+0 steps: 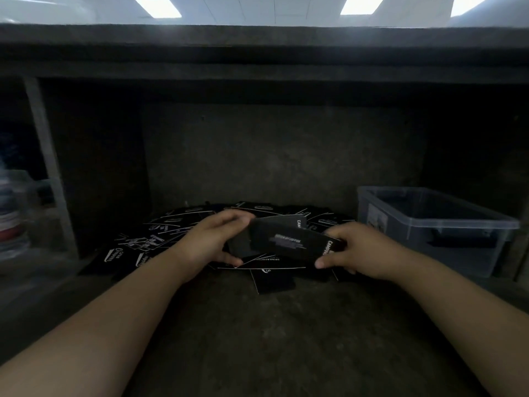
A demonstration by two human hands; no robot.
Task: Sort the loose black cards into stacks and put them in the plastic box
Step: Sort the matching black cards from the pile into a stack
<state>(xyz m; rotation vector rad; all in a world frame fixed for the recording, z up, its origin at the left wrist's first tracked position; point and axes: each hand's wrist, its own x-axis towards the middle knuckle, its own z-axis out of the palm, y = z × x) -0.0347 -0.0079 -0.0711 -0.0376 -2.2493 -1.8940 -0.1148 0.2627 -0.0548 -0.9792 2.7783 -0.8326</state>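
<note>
On a dark, dim work surface (257,333) under a low shelf, a person is holding a small stack of black cards (286,243) between both hands, just above a scattered pile. The left hand (211,242) is gripping the stack's left end, fingers curled over the far edge and thumb under the near one. The right hand (355,250) is pinching the right end, its thumb lying along the near corner. The top card is showing blurred pale print that cannot be read.

Beneath and behind the hands, loose black cards (160,239) with white lettering are lying spread and overlapping across the surface, most of them to the left and rear, with one card (274,282) sticking out toward the viewer.

To the right, near the right hand but apart from it, a clear plastic box (435,224) is sitting open with no lid on it. Its inside is looking dark, and whether any cards are lying in it cannot be told.

At the far left edge, blurred translucent containers (14,219) are standing stacked.
</note>
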